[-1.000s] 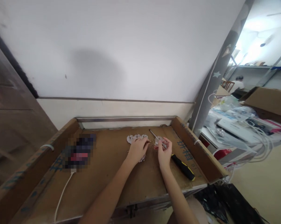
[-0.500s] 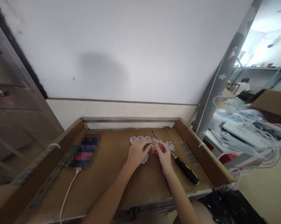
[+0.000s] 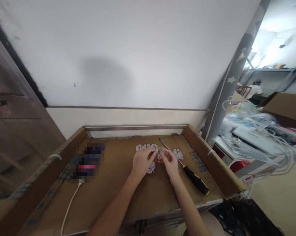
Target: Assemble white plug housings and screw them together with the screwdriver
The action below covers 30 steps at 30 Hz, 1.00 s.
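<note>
My left hand (image 3: 141, 160) and my right hand (image 3: 169, 161) meet over a cardboard-lined tray (image 3: 108, 177). Together their fingertips pinch a small clear plastic plug part (image 3: 160, 152). A row of similar white plug parts (image 3: 146, 147) lies just beyond my left hand. One more plug part (image 3: 151, 167) lies under my left palm, and another (image 3: 178, 153) rests to the right of my right hand. A screwdriver (image 3: 187, 168) with a black and yellow handle lies diagonally on the tray, right of my right hand.
A blurred dark object (image 3: 87, 160) with a white cable (image 3: 69, 206) lies on the tray's left. The tray has raised cardboard walls (image 3: 211, 160). A grey post (image 3: 226, 85) stands to the right, with cluttered boxes and cables (image 3: 261, 137) beyond. A wooden cabinet (image 3: 12, 131) is on the left.
My right hand has put down one plug part on the right and moved left. Both hands have come together on the clear part. The camera view shifted slightly.
</note>
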### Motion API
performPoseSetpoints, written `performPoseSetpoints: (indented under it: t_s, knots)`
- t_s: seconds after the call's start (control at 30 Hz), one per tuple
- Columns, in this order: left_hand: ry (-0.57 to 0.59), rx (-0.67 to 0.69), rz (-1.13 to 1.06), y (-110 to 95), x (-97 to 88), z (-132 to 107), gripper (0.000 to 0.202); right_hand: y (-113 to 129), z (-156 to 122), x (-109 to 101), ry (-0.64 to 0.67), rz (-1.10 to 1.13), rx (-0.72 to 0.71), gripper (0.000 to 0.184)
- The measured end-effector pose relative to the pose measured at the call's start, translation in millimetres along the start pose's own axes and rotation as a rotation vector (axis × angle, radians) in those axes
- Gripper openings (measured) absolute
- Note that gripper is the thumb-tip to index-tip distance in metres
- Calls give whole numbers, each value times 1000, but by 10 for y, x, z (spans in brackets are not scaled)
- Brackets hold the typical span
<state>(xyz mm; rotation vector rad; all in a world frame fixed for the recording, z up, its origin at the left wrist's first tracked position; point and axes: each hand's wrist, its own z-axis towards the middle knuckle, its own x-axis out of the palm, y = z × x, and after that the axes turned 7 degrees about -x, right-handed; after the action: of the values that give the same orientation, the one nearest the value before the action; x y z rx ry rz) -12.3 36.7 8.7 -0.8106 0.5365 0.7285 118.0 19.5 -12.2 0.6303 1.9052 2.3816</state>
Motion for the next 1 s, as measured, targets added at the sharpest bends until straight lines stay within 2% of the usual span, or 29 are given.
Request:
performPoseSetpoints:
  t_s: [0.2,0.43,0.5,0.63,0.8,1.0]
  knots:
    - [-17,12,31,-13,-40,1,19,-19,-11,-20,18,-100,-64,51]
    - [-3,-26,-36,-27,-30,-19,20,25,-96,-35,88,-397,-296,30]
    - [17,-26,-52,-32,-17,-24,21,36,-112,-36,116,-465,-340,29]
    - [43,-113,-88,-53,-27,-15,25,45,-126,-50,142,-562,-397,29]
    - [74,-148,-89,-82,-56,-3,28,47,-138,-53,160,-619,-446,27]
    - [40,-68,-107,-93,-36,-22,20,39,-121,-44,117,-611,-464,22]
